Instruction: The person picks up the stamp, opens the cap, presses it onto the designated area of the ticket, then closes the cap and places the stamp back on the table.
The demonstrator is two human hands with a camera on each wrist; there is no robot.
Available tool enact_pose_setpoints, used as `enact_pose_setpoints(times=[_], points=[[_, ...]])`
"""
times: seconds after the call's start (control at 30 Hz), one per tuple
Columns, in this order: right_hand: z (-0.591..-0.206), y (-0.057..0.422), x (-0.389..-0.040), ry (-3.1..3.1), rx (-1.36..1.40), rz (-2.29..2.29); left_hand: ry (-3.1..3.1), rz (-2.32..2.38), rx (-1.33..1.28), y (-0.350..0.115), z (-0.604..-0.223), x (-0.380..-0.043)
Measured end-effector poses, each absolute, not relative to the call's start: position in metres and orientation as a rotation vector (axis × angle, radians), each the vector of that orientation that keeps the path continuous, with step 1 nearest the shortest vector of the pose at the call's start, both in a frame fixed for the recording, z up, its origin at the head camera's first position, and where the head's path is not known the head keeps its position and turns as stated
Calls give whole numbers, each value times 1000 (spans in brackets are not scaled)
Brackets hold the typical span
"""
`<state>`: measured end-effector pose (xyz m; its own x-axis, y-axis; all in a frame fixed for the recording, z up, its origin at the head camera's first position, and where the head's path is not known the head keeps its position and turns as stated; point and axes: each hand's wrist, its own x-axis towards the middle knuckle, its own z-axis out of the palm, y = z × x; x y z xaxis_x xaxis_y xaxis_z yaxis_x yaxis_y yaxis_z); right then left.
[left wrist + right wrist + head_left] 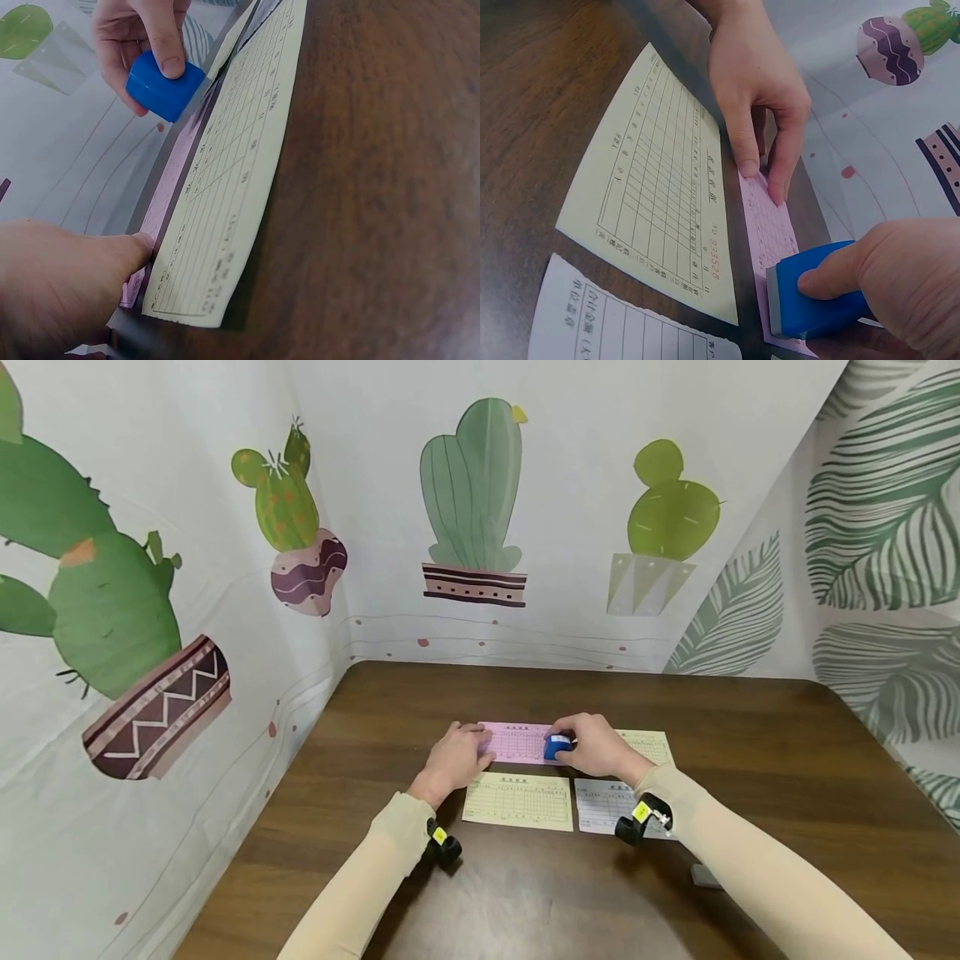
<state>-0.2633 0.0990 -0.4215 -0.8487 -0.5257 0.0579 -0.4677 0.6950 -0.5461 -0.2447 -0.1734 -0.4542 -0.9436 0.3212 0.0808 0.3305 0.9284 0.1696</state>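
Note:
My right hand [596, 745] grips a blue stamp [557, 746] between thumb and fingers, over the right part of a pink form slip [517, 745]. In the right wrist view the stamp's grey base edge faces the slip; whether it touches the paper I cannot tell. The left hand [452, 762] rests on the left end of that pink slip, thumb and fingertips on the paper. Nearer to me lies a pale yellow form slip [517, 802], seen large in both wrist views.
Right of the near yellow slip is a white form slip [597, 806], partly under my right forearm. Another yellow slip [651, 745] lies behind the right hand. A small grey object [703, 877] sits beside the right forearm. A cactus-print cloth [375, 527] borders the brown table [510, 902].

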Motion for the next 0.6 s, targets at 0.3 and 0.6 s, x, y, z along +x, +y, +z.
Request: enact_pose_setpoints(times=[0.3,0.6], points=[[-423,94,-262,2793,-816,-845,-3048,-273,-507,-173,-455,-244],[-424,91,-260,2809,-808,-814,-3052,-289,-500,-173,-452,-244]])
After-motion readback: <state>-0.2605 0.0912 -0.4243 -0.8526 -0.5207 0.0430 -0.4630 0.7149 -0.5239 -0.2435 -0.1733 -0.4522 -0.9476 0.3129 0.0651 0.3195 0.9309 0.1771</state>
